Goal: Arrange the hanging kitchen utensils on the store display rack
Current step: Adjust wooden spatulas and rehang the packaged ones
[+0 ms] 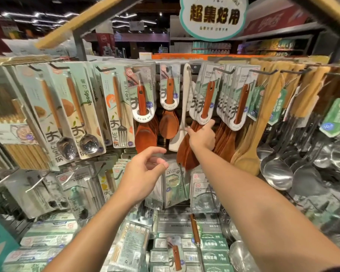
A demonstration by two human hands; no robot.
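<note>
At nine o'clock the carded spoons (67,114) are hanging in a neat overlapping row on their hooks, faces outward so the labels read, and the carded fork (119,108) beside them is doing the same; I am leaving these alone, since they look settled.

Moving toward centre, I am holding my left hand (143,173) free at about six o'clock, below the rice spoon packs (143,99). Its fingers are loosely curled, thumb and forefinger apart, gripping nothing. I judge it is waiting there to steady or catch whatever swings loose.

Just past twelve o'clock a single wooden rice spoon (169,122) is hanging alone on its hook, and a white spatula (182,122) is dangling beside it, slightly slanted, probably because it has no card to square it up.

My right hand (202,136) is reaching in at about one o'clock, against the bunch of wooden spatulas (202,101). The forefinger is stretched upward touching the lower edge of the front card, while the remaining fingers are spread against the brown blades behind. It is pressing, not pinching; I cannot tell whether the hidden fingers are closing on a blade. I judge I am nudging this stack back so the cards line up flush.

At three o'clock the pale bamboo spatulas (251,146) and steel ladles (277,171) are crowding together, still needing attention.
</note>
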